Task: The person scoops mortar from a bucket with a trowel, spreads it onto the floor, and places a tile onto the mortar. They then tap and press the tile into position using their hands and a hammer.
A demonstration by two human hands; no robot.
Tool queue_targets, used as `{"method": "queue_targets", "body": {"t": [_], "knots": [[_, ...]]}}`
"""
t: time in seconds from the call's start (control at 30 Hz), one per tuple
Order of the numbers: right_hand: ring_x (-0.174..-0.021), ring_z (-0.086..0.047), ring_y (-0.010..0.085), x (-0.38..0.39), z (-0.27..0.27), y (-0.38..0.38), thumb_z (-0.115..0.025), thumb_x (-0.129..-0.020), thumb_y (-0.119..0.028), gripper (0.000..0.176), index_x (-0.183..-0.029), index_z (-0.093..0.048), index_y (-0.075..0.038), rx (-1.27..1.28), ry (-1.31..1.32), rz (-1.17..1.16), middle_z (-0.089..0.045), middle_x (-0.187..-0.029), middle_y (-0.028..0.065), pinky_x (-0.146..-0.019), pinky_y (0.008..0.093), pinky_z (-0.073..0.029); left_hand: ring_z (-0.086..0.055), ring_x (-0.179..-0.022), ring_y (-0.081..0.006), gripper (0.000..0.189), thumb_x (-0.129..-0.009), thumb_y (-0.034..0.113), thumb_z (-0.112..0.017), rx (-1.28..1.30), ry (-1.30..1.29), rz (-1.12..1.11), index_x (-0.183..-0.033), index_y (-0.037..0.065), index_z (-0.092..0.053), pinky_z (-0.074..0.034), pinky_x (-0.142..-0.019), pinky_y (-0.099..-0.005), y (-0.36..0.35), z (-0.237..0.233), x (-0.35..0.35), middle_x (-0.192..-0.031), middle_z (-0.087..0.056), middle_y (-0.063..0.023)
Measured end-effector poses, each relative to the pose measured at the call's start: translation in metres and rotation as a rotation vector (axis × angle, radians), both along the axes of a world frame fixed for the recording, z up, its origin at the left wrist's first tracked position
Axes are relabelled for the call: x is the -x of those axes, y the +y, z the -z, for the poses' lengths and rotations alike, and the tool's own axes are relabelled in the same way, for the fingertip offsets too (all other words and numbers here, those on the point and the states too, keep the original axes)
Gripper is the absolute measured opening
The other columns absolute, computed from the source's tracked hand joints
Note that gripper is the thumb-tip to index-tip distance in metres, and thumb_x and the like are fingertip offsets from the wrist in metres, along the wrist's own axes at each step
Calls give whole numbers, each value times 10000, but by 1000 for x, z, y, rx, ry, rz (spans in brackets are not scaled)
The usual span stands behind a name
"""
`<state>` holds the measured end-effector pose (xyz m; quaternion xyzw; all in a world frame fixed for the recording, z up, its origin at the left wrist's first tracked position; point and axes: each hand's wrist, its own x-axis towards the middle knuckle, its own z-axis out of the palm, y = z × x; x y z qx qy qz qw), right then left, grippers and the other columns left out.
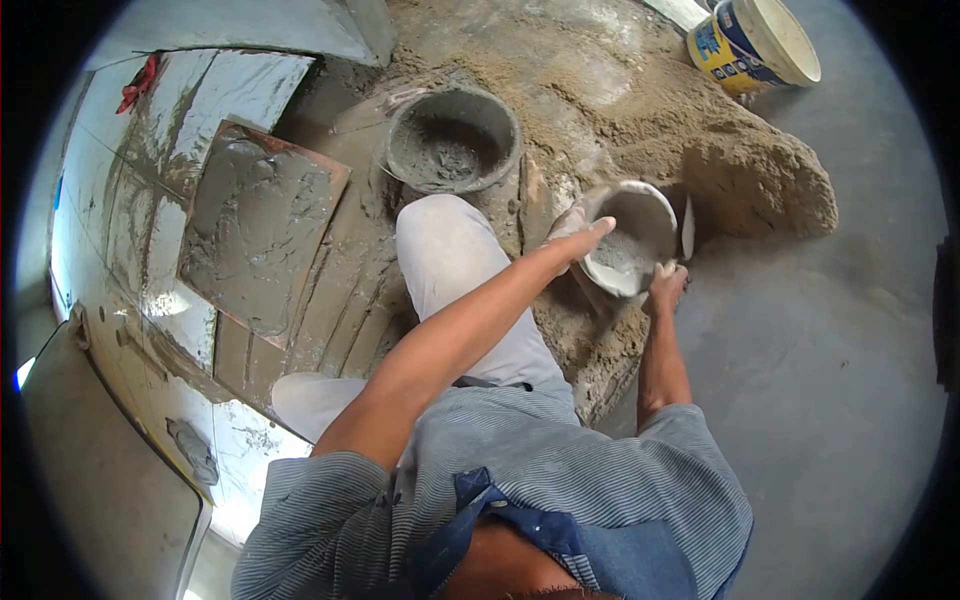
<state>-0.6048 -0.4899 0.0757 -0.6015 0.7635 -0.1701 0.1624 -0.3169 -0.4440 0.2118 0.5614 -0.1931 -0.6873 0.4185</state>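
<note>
A round white-rimmed bowl [630, 240] with grey powdery material inside is tilted at the edge of the sand pile. My left hand [578, 236] grips its left rim, thumb over the edge. At the bowl's lower right, the fingers of my right hand [667, 287] are closed at the rim, near a pale flat blade-like piece [688, 228]. Whether my right hand holds the rim or that piece is hard to see. Left of the bowl stands a dark round tub [455, 105] with wet grey mortar in it.
A mortar-covered board [262, 230] lies on the left over white, smeared panels. Brown sand [760, 170] is heaped beyond the bowl. A yellow and white bucket [750, 45] lies tipped at the upper right. My bent knee is between the tub and my left arm.
</note>
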Motion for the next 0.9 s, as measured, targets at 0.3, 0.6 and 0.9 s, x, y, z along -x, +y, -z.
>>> {"method": "queue_targets", "body": {"t": [0.3,0.6,0.9], "knots": [[-930,-551,421,-57,-85,13,-603,-840,-233,413,-1143,-428,-14,103,-34,-197,-565,-1018,272,-794,442,-428,-570,-1003,-215,455,-860,334,-584,153,-982,-716,-1186,29,-495,-444,-861,-303,30,55,-261,-1136,-577,-140],[-955,-569,316,-216,-110,54,-526,-837,-229,500,-1262,-382,-8,-381,-461,-561,-564,-1055,233,-854,374,-427,-613,-723,-117,336,-901,297,-523,-25,-498,-422,-1090,23,-558,-482,-634,-271,41,124,-295,-946,-664,-68],[-915,-571,336,-272,-88,43,-539,-866,-269,464,-1223,-426,7,-375,-558,-708,-569,-991,256,-800,395,-434,-605,-600,-142,221,-869,183,-485,286,-857,-218,-969,25,-604,-486,-623,-294,-12,34,-231,-737,-651,-98]]}}
